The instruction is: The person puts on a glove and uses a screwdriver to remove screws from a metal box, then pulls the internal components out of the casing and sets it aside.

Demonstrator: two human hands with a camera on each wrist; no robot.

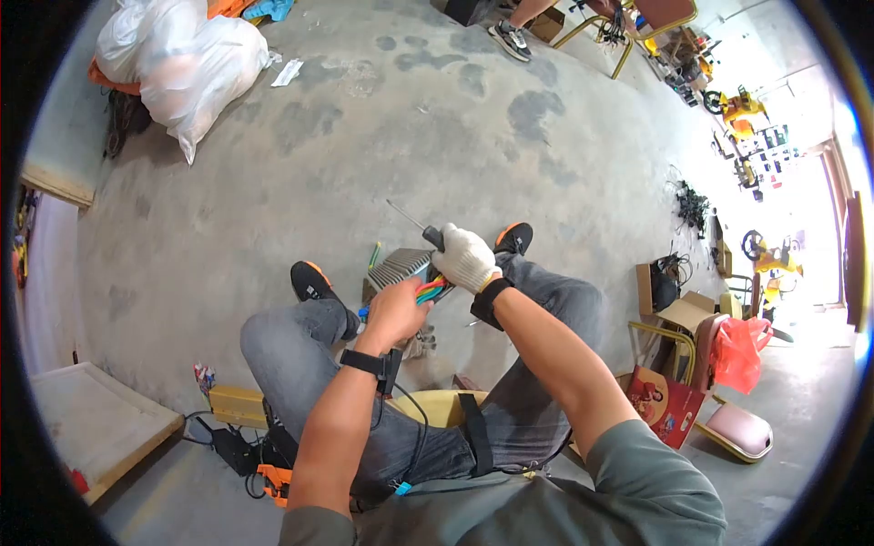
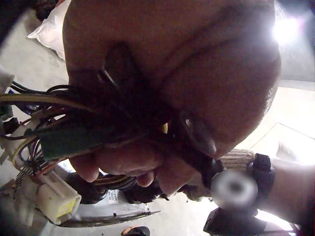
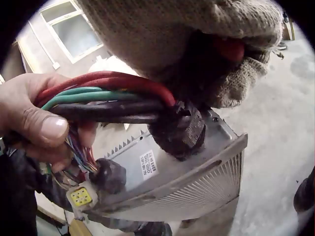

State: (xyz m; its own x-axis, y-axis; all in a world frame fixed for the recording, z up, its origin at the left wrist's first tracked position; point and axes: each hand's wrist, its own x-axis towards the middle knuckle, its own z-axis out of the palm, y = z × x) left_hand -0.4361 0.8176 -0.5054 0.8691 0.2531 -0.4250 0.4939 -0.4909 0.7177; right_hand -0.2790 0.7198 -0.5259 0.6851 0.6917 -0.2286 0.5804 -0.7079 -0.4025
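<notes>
My bare left hand [image 1: 399, 314] grips a bundle of thick red, green and black wires [image 3: 110, 96]. These run into a black, taped-looking cable entry [image 3: 178, 132] on a grey metal box [image 1: 401, 265] with cooling fins and a white label [image 3: 146, 163]. Thinner coloured wires enter a second black fitting [image 3: 110, 176]. Near them hangs a white connector [image 3: 81, 196] with a yellow face. My right hand [image 1: 466, 259], in a knitted glove, holds a screwdriver [image 1: 431, 237] by its dark handle, its shaft pointing away to the upper left. The glove is close above the cable entry.
My shoes [image 1: 312, 280] stand either side of the box on the concrete floor. White plastic bags [image 1: 196, 68] lie at the far left. At right are a red box [image 1: 665, 405], a red plastic bag [image 1: 739, 353] and chairs. Another person's shoe [image 1: 510, 41] shows at the top.
</notes>
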